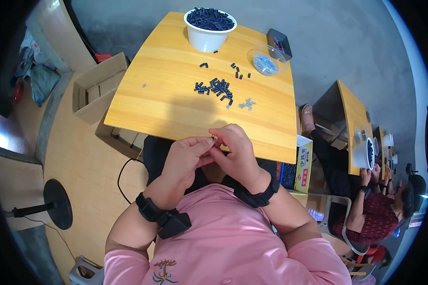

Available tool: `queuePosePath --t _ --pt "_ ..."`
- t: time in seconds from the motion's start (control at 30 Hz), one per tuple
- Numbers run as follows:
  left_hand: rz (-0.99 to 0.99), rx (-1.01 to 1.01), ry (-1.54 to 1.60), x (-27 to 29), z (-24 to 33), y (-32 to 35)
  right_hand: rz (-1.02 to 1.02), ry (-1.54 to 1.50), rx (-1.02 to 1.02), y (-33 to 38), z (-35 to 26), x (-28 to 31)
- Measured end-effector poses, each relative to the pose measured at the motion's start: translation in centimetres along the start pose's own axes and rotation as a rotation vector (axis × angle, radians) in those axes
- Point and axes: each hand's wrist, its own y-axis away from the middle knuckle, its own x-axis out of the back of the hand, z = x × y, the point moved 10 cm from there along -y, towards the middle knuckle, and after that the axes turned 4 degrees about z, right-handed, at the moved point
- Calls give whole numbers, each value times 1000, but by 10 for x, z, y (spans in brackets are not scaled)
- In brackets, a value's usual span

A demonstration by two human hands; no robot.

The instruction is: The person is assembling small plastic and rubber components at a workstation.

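Both my hands meet at the table's near edge, fingertips pressed together. Between thumb and fingers, my left hand point(186, 159) pinches a small dark piece point(214, 138), mostly hidden by the fingers. My right hand point(237, 151) closes on the same piece from the other side. Beyond them on the wooden table point(147, 90) lies a loose pile of short black cylindrical parts point(218, 87), with several more scattered farther back. Right of that pile is a little heap of small silvery metal pieces point(247, 104).
A white bucket point(207, 42) full of black parts stands at the far edge. Near it are a clear bowl point(265, 65) of silvery pieces and a black tray point(280, 43). Cardboard boxes point(100, 88) sit at left; a person point(373, 213) works at another table on the right.
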Motion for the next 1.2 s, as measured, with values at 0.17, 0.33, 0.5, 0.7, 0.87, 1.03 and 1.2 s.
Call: queuePosePath --t 0.17,0.33,0.5,0.7,0.87,1.03,1.2 --pt "-13 11 25 2 -12 -2 -50 39 -6 6 2 -3" --pt "-23 106 35 10 -35 -4 -97 49 -54 18 17 -13" --pt "40 179 47 31 -58 -13 -195 97 -68 24 23 -29" --pt "96 223 39 43 -73 -13 -224 186 -131 23 29 -34" --pt "102 225 40 42 -71 -17 -280 208 -145 21 41 -41" --pt "114 230 30 43 -74 -20 -319 228 -143 20 44 -46" --pt "119 219 30 44 -72 -21 -320 202 -151 17 45 -45"
